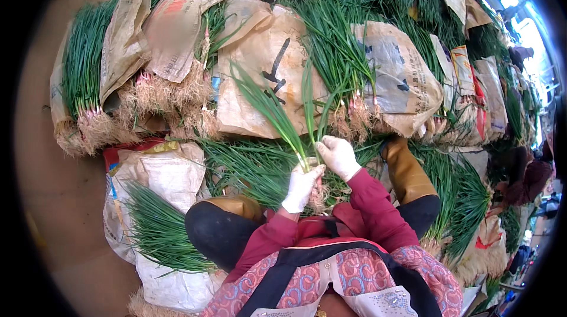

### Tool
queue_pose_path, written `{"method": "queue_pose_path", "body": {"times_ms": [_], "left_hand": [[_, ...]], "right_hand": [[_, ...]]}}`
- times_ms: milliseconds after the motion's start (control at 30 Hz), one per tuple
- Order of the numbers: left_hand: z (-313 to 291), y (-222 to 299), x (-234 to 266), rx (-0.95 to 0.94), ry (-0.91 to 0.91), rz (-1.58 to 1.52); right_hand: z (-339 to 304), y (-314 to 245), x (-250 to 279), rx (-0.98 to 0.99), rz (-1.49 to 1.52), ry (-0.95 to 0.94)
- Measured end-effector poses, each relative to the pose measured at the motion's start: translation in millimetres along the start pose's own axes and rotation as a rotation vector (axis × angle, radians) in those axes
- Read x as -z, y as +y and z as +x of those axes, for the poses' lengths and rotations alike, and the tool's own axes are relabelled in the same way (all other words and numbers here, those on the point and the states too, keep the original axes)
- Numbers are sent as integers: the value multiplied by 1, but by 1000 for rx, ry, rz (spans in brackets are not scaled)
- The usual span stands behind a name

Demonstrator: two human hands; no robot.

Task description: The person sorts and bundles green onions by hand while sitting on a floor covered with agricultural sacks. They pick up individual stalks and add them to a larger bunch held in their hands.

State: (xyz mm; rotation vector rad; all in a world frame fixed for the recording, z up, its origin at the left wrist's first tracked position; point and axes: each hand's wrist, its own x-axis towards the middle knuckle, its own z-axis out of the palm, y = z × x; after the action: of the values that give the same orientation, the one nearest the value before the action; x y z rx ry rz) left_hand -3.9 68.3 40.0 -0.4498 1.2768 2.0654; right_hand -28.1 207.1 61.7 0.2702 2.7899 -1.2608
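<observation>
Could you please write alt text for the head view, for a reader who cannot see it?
Seen from above, a person's white-gloved left hand and right hand grip a small bunch of long green onions near its pale roots. All around lie heaps of green onions in worn tan woven sacks, and the person wears maroon sleeves and brown rubber boots.

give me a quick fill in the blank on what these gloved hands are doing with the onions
Both hands wear ___ gloves. The left hand and right hand grip one bunch of long ___ spring onions. The sleeves are dark ___. Woven sacks lie over the piled onions.

Missing words: white; green; red
</observation>
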Motion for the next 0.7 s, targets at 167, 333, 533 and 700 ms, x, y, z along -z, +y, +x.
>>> {"method": "queue_pose_path", "body": {"times_ms": [167,333,533,700], "left_hand": [[1,7,-1,-90,17,-263],[2,10,1,-96,-88,-423],[3,7,-1,-198,-167,-302],[9,13,-1,-115,-282,-415]], "right_hand": [[-6,-5,-13,-272,847,72],[2,94,-42,643,-358,-202],[55,78,11,-6,-217,-216],[142,89,32,-372,-195,380]]}}
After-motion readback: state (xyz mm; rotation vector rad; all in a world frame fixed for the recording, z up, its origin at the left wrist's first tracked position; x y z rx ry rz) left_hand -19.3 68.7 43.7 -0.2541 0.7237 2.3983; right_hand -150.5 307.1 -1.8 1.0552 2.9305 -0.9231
